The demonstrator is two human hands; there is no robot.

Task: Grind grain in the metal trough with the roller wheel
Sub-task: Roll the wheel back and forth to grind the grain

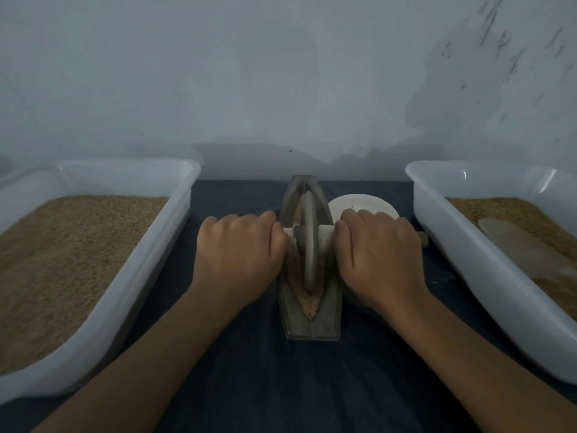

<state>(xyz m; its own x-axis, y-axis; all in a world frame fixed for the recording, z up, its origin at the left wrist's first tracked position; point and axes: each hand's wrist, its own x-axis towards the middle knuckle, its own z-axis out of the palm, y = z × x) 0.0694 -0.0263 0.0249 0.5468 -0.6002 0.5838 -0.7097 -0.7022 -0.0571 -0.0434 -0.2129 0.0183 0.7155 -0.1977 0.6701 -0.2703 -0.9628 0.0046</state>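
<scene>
Trough (328, 303) of grey metal, long and narrow, lying on dark blue cloth (249, 370) in the middle of the view, its pointed far end toward the pale wall (281, 73). Grain (309, 303) inside the channel, brownish, visible at the near end and a little beside the wheel further up. Roller wheel (309, 242) standing upright in the channel, around the middle of the length, with a pale axle handle (326, 235) crossing it from side to side. Left hand (239, 248) curled round the left end of the handle, knuckles up, touching the side of the trough. Right hand (379, 251) curled the same way round the right end; a short tip of the handle showing beyond it. Both grips tight on the handle.

White round dish (359, 203) just behind the right hand, beside the trough. Left white tub (150, 276) with brownish grain filling, well to the left. Right white tub (468, 260) also holding grain, with a pale flat scoop-like piece (518, 245) lying on top.
</scene>
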